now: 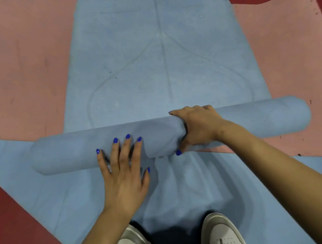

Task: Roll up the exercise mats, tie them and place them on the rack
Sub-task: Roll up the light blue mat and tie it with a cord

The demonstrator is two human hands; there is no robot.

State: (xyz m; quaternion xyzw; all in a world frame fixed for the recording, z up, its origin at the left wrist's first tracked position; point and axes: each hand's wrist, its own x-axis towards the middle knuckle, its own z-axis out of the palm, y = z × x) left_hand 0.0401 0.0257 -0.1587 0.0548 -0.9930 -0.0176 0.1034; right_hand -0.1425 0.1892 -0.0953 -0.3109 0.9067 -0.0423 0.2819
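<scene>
A light blue exercise mat (158,61) lies flat on the floor, stretching away from me, with its near end wound into a thick roll (68,151) lying crosswise. My left hand (123,173) rests flat on the roll's near side, fingers straight and spread. My right hand (199,127) grips the roll from above near its middle, fingers curled over the top and thumb underneath.
Pink mats lie to the left (14,75) and right (294,60) of the blue mat. Another blue mat (43,197) lies under my white shoes (222,234). Dark red floor (11,231) shows at the corners.
</scene>
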